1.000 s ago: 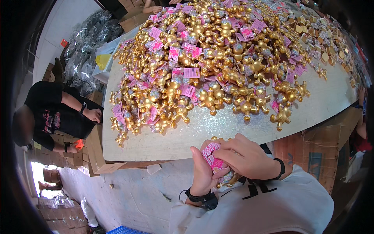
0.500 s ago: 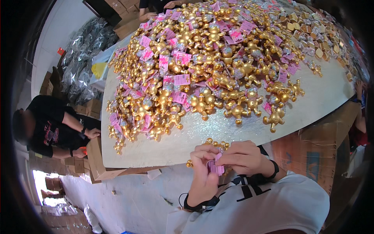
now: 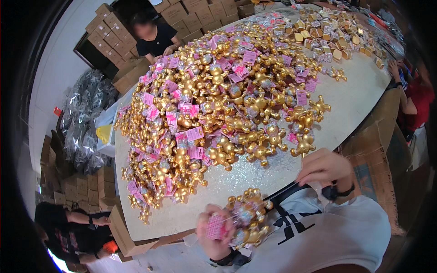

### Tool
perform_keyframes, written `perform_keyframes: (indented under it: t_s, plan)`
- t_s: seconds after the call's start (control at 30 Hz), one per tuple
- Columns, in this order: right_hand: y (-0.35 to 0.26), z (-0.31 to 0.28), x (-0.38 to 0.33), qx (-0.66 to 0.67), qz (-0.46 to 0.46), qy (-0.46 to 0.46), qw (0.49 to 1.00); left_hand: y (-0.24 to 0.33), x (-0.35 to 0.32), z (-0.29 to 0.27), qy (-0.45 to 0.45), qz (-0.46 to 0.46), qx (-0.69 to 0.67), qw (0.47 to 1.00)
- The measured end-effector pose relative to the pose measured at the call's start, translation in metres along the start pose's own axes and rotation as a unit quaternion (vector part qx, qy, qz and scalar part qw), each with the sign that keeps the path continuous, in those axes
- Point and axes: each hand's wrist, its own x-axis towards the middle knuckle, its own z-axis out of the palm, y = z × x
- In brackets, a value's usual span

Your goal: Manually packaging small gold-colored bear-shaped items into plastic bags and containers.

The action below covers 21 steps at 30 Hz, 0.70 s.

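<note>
My left hand (image 3: 214, 240) is shut on a gold bear-shaped figurine (image 3: 249, 217) with a pink tag (image 3: 215, 226), held low in front of my white shirt, just off the table's near edge. My right hand (image 3: 325, 167) hovers apart from it at the near edge of the round pale table (image 3: 353, 98), fingers curled, its back toward the camera; what is in it is hidden. It is closest to a gold figurine (image 3: 302, 144) at the rim of the big heap of gold figurines with pink tags (image 3: 214, 104).
Small gold boxes (image 3: 327, 41) lie at the table's far right. A person in black (image 3: 154, 36) stands at the far side before stacked cardboard boxes (image 3: 182, 11). Another person (image 3: 68, 227) crouches lower left, a third (image 3: 412, 98) is at the right. Silvery bags (image 3: 84, 118) pile up left.
Both hands were together on the tagged figurine. My right hand has since let go and moved up and right to the table edge, while the left keeps the figurine. The view tilted up.
</note>
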Motion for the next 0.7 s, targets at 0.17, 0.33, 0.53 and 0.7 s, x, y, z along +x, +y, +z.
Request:
perform_keyframes:
  t_s: [0.17,0.33,0.53,0.7]
  plan:
    - [-0.015,-0.019,-0.040,0.041,0.048,-0.050,0.997,0.005,-0.017,-0.031,-0.072,0.082,-0.115,0.987]
    - [-0.021,0.001,-0.051,0.088,0.079,-0.023,0.993,0.008,-0.026,-0.042,-0.140,0.092,-0.120,0.979]
    - [-0.035,0.006,-0.046,0.049,0.122,-0.046,0.990,0.003,-0.049,-0.064,-0.179,0.188,-0.304,0.917]
    - [-0.038,0.012,-0.055,0.049,0.073,-0.088,0.992,0.004,-0.070,-0.069,-0.190,0.209,-0.330,0.901]
